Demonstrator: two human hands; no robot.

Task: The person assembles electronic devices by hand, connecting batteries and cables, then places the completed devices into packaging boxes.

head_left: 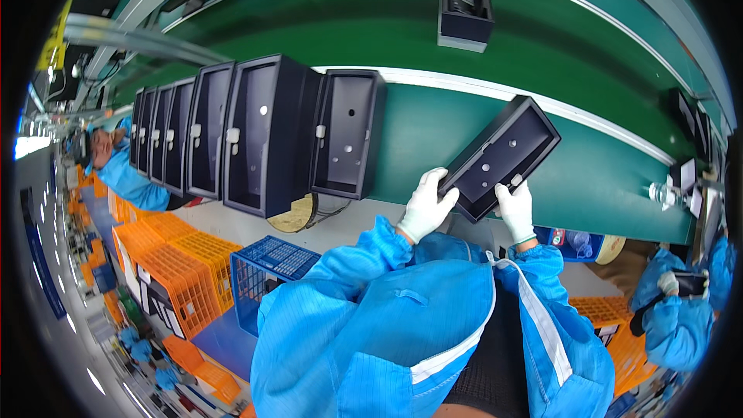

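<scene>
I hold an open black box [503, 156], tilted over the green table [418, 128], its hollow side toward me. Its inside has several round holes or pale spots and a small pale tab near the right rim. White-gloved, my left hand [427, 205] grips the lower left corner, thumb toward the rim. My right hand [516, 213], also gloved, pinches the near long wall close to the tab, with fingers partly hidden. To the left stands a row of similar black boxes, the closest one [350, 133] beside a larger-looking one [267, 135], their open sides facing me.
Beyond a white rail lies a green belt [356, 23] carrying a filled black box [464, 8]. Blue crate [271, 263] and orange crates [174, 267] stand at left, a blue bin [569, 241] under the table's right edge. Co-workers [685, 302] in blue are on both sides.
</scene>
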